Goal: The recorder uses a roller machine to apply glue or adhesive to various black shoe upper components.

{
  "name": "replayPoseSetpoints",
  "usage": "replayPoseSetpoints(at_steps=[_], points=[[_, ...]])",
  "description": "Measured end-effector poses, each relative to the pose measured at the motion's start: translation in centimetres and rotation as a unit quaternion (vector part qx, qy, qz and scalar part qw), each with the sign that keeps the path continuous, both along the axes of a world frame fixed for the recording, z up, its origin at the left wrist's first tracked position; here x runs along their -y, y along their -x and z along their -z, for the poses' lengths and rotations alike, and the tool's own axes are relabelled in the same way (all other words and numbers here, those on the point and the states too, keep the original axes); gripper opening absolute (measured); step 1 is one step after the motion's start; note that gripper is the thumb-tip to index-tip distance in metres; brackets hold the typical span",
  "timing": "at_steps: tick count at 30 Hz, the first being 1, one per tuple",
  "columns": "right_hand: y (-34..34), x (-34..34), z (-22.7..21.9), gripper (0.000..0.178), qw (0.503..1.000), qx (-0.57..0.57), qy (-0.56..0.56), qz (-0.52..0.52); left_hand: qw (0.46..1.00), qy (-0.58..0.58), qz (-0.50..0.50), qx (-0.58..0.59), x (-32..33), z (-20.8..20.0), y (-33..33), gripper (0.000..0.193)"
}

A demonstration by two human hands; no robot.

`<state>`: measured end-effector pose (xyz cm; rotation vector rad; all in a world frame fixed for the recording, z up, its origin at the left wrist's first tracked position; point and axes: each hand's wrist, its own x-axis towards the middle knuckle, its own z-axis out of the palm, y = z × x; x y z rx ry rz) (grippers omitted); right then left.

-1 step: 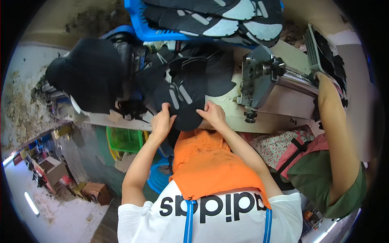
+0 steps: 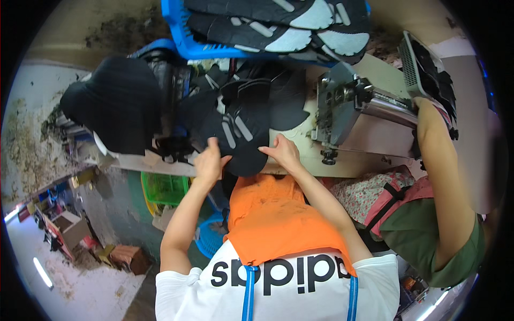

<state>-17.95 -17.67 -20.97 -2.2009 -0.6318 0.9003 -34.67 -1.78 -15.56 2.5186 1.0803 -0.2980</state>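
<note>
A black shoe upper [image 2: 247, 155] with grey strips lies in front of me at the near edge of the bench, its rounded end toward me. My left hand [image 2: 209, 165], slightly blurred, is at its left side. The index finger points up and away from the thumb, which reaches the edge of the piece. On the other side, my right hand [image 2: 282, 153] rests its thumb tip on the upper's right edge, with the index finger apart from it. More black pieces [image 2: 289, 104] overlap behind the upper. What lies under the hands is hidden.
A blue basket [image 2: 184, 45] of black-and-grey uppers stands at the back. Black cloth [image 2: 118, 101] covers something at left. A metal machine arm [image 2: 342, 101] stands at right, near another person's arm [image 2: 436, 139] reaching to a grey crate [image 2: 409, 67]. An orange apron [image 2: 284, 224] covers my lap.
My left hand has shifted slightly left and its index finger has moved away from the upper. The upper's rounded end sits a little nearer to me. The right hand has hardly moved.
</note>
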Motion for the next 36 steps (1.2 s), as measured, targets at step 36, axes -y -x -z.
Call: replayPoseSetpoints(at_steps=[36], points=[[0.0,0.1,1.9,0.033,0.869,0.452,0.131,-0.155,0.868,-0.265,0.360,0.216,-9.4,-3.3,-35.6,0.056]])
